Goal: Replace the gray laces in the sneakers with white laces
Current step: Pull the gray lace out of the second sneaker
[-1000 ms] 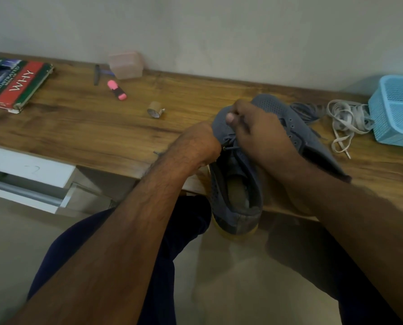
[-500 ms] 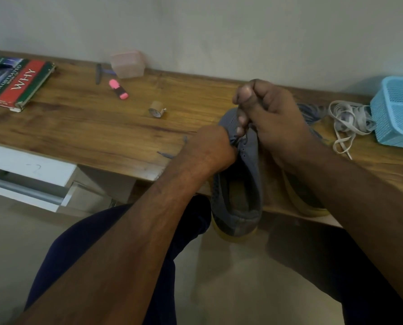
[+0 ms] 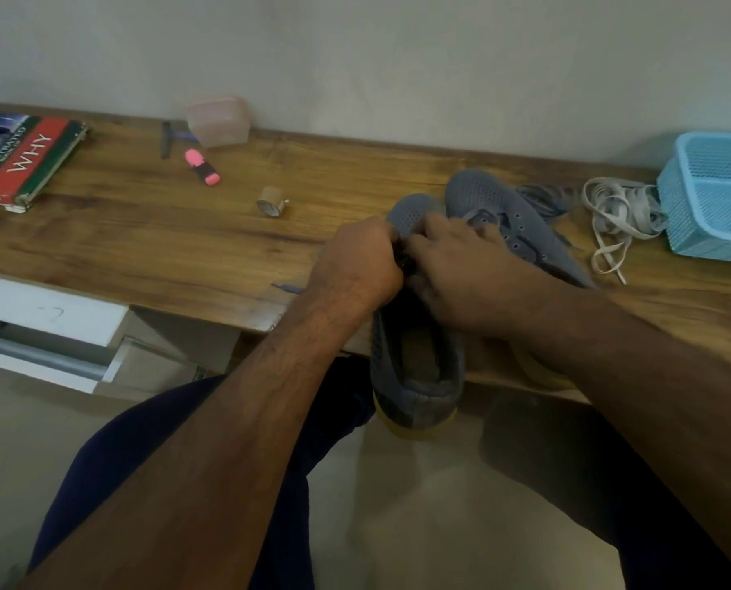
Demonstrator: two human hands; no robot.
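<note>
A gray knit sneaker point(image 3: 416, 376) with a yellow sole lies over the wooden table's point(image 3: 163, 240) front edge, heel toward me. My left hand point(image 3: 355, 266) grips its upper at the eyelets. My right hand point(image 3: 453, 266) meets it there, thumb and forefinger pinching the gray lace; the lace itself is mostly hidden between my hands. One gray lace tip point(image 3: 286, 286) lies on the table to the left. The second gray sneaker point(image 3: 508, 206) sits behind my right hand, its eyelets bare. A loose gray lace point(image 3: 544, 198) and a bundle of white laces point(image 3: 619, 210) lie to its right.
A blue mesh basket point(image 3: 716, 198) stands at the far right. At the back left lie a book point(image 3: 14, 159), a pink highlighter point(image 3: 202, 166), a pink plastic box point(image 3: 219, 119) and a small tape roll point(image 3: 272, 202). A white drawer unit point(image 3: 44, 330) sits under the table.
My right hand, raised above the sneaker half a second ago, has dropped back down to the eyelets beside my left hand. The sneaker's toe has settled lower on the table.
</note>
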